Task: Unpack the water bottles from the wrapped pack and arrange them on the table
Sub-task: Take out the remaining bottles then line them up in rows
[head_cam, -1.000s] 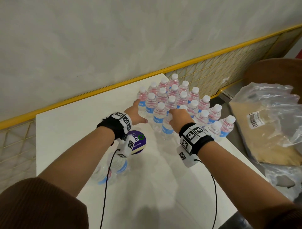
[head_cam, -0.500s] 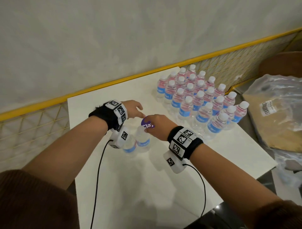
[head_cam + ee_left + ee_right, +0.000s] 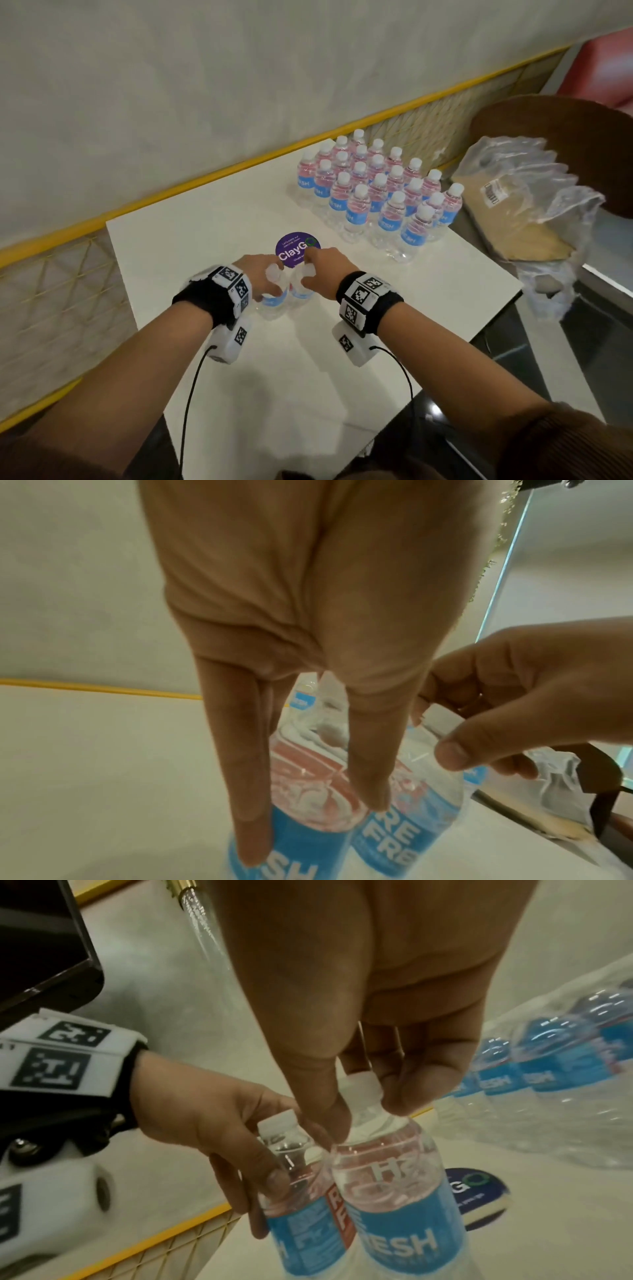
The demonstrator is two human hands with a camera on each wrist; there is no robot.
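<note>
Two clear water bottles with blue labels and white caps stand side by side on the white table [image 3: 212, 240]. My left hand [image 3: 265, 279] grips the left bottle [image 3: 274, 303] around its shoulder; in the right wrist view its fingers [image 3: 270, 1177] wrap the left bottle [image 3: 301, 1231]. My right hand [image 3: 325, 269] pinches the neck of the right bottle [image 3: 301, 294] just under the cap [image 3: 363, 1085]. Several more bottles [image 3: 376, 192] stand in a tight block at the back right of the table. Both held bottles [image 3: 298, 853] appear under my left palm.
A round purple sticker [image 3: 294, 248] lies on the table just beyond my hands. Crumpled clear plastic wrap [image 3: 548, 192] and a cardboard sheet [image 3: 507, 212] sit on a brown chair [image 3: 565, 130] off the right edge. A yellow-framed mesh rail [image 3: 171, 192] runs behind.
Both hands left the block of bottles and came back toward me to the two separate bottles. Each hand has now taken hold of one.
</note>
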